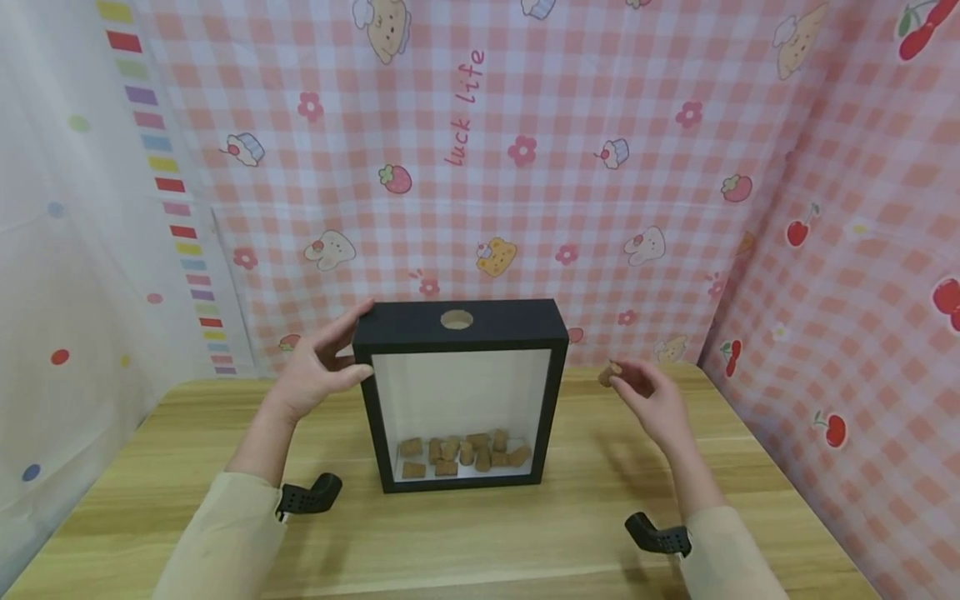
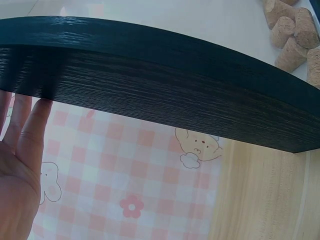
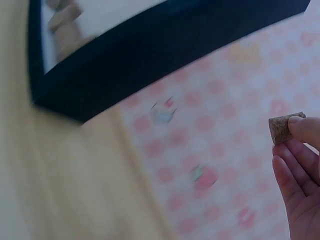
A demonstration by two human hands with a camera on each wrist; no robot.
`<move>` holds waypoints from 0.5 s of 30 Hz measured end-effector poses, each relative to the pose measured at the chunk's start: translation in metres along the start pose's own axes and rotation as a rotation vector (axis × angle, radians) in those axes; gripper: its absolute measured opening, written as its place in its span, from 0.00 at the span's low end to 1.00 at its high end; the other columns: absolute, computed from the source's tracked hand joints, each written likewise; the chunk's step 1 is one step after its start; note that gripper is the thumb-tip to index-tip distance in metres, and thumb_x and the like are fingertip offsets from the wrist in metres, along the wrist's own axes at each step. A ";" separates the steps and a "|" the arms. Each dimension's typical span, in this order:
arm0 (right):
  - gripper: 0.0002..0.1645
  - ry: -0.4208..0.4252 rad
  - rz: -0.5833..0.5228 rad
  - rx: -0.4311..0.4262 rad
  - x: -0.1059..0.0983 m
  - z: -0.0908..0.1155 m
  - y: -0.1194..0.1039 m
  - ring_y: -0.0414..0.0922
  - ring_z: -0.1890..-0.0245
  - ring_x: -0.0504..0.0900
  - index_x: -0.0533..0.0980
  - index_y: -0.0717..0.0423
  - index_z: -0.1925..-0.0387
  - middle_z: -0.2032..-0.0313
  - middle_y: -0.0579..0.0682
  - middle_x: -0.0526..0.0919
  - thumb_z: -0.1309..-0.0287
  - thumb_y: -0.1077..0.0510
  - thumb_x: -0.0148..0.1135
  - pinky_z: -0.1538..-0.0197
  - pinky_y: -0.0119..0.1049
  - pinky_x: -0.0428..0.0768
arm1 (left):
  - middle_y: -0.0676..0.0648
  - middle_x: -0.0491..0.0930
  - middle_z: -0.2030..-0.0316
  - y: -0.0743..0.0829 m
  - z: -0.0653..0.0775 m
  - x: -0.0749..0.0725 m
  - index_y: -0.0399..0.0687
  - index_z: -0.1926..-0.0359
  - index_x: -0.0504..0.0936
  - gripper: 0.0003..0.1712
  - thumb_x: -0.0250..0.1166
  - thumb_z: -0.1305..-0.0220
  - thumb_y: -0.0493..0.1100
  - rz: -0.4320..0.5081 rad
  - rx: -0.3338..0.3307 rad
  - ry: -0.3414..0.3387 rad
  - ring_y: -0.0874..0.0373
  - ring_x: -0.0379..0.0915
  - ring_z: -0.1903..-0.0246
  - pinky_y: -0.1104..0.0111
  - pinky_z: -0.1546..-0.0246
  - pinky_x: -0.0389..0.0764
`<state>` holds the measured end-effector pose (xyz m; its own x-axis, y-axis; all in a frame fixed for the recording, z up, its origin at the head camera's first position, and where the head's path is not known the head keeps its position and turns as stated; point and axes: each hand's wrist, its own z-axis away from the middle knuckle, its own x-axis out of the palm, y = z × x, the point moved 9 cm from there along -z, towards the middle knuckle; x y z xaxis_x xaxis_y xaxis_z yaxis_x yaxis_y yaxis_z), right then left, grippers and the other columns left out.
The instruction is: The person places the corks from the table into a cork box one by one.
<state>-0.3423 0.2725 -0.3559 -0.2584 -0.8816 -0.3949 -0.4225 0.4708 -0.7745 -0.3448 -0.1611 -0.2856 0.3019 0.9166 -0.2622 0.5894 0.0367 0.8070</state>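
Observation:
A black shadow box (image 1: 459,327) with a clear front and a round hole in its top stands upright on the table. Several corks (image 1: 483,457) lie along its bottom, behind the front pane. My left hand (image 1: 318,367) grips the box's upper left side, thumb at the front edge and fingers reaching toward the back. The left wrist view shows those fingers (image 2: 34,127) against the black side panel. To the right of the box, my right hand (image 1: 652,404) pinches a cork (image 3: 282,128) between thumb and fingertips, raised above the table and apart from the box.
The wood-grain table (image 1: 465,550) extends around the box. A pink checked cloth (image 1: 525,225) hangs close behind it, and another printed cloth (image 1: 862,275) borders the right side. A pale dotted cloth (image 1: 82,250) hangs on the left.

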 end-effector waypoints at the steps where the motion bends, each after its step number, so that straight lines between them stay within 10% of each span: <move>1: 0.19 0.000 -0.012 -0.021 -0.001 -0.003 -0.009 0.27 0.59 0.78 0.77 0.66 0.43 0.55 0.63 0.83 0.34 0.64 0.62 0.55 0.21 0.75 | 0.51 0.57 0.25 0.000 0.000 0.000 0.46 0.24 0.60 0.44 0.65 0.40 0.26 0.000 -0.001 -0.001 0.57 0.54 0.28 0.70 0.44 0.71; 7: 0.19 0.003 -0.070 -0.137 -0.004 -0.019 -0.058 0.30 0.58 0.78 0.76 0.70 0.44 0.54 0.62 0.81 0.36 0.72 0.60 0.56 0.21 0.76 | 0.51 0.57 0.25 -0.001 0.000 0.000 0.43 0.24 0.58 0.45 0.65 0.41 0.25 -0.002 -0.007 0.003 0.58 0.56 0.29 0.70 0.44 0.72; 15: 0.18 0.036 -0.192 -0.235 -0.014 -0.035 -0.117 0.35 0.57 0.81 0.77 0.69 0.45 0.58 0.36 0.82 0.36 0.70 0.62 0.53 0.25 0.77 | 0.43 0.54 0.25 -0.001 0.000 0.000 0.46 0.24 0.59 0.45 0.64 0.40 0.26 -0.009 -0.020 0.003 0.53 0.52 0.27 0.70 0.43 0.71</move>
<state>-0.3195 0.2312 -0.2430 -0.1832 -0.9554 -0.2316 -0.6549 0.2943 -0.6960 -0.3459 -0.1612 -0.2866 0.2943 0.9173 -0.2683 0.5769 0.0533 0.8151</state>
